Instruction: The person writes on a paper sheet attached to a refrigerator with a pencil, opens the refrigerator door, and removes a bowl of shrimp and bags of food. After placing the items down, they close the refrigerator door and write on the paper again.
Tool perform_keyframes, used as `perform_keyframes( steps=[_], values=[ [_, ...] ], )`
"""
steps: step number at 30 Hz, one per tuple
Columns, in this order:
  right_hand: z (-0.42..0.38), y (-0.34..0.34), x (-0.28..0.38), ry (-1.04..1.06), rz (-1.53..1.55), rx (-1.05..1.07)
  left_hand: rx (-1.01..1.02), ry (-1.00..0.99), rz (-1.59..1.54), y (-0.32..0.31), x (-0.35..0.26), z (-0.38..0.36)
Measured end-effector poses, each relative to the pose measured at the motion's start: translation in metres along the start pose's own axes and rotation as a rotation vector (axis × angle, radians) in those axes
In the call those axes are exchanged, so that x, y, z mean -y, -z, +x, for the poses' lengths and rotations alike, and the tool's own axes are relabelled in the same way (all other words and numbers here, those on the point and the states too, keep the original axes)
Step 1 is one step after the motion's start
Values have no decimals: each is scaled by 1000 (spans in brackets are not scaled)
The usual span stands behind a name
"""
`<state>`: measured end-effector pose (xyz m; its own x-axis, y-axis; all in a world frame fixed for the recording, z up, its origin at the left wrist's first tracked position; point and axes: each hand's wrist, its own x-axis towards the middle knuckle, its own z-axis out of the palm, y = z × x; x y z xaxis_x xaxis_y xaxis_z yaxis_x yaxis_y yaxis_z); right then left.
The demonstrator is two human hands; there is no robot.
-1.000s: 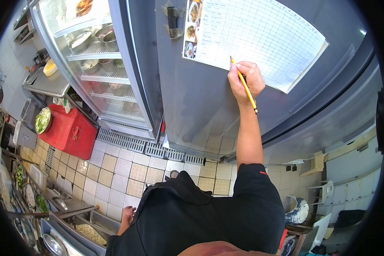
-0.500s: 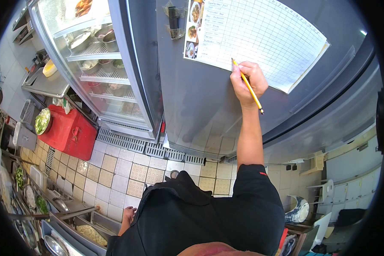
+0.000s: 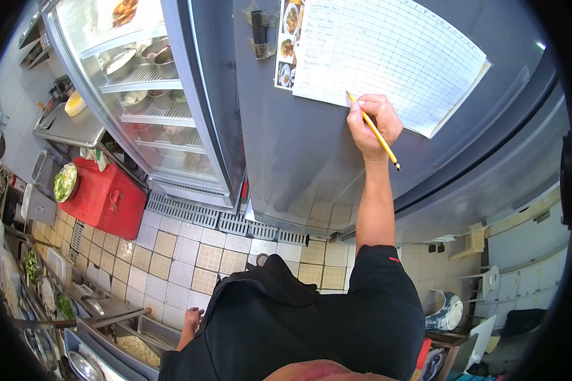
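Observation:
In my right hand [image 3: 376, 124] is a yellow pencil [image 3: 386, 147], pinched between thumb and fingers. Its tip rests at or very near the lower edge of a gridded paper chart [image 3: 388, 57] with handwritten rows. A strip of food photos [image 3: 287, 47] runs along the chart's left side. Both are on the grey door [image 3: 299, 146] of a large upright cabinet. My left hand [image 3: 192, 319] hangs low beside my body, fingers loosely curled, partly hidden by my black clothing; nothing shows in it.
A dark holder [image 3: 258, 32] is taped left of the chart. Further left stands a glass-door fridge [image 3: 152, 95] with metal bowls on its shelves. A red bin [image 3: 111, 200] carries a bowl of cut greens [image 3: 64, 182]. Food containers line the lower left; a stool [image 3: 448, 311] stands right.
My right hand and the pencil have shifted slightly down and right. The chart's lower left corner now sits further right, apart from the photo strip. My left hand stays low.

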<state>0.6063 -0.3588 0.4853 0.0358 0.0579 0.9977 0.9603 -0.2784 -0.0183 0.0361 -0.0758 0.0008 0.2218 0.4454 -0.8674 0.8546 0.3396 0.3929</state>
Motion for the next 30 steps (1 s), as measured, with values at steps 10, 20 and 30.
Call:
perform_keyframes(
  steps=[10, 20, 30],
  values=[
    [-3, -2, 1, 14, 7, -22, 2, -25, -7, 0, -4, -7],
    [-8, -3, 2, 39, 33, -12, -6, -12, -14, -7, 1, -24],
    [-14, -6, 4, 36, 48, -8, -38, -36, -6, -16, 6, -30]
  ],
)
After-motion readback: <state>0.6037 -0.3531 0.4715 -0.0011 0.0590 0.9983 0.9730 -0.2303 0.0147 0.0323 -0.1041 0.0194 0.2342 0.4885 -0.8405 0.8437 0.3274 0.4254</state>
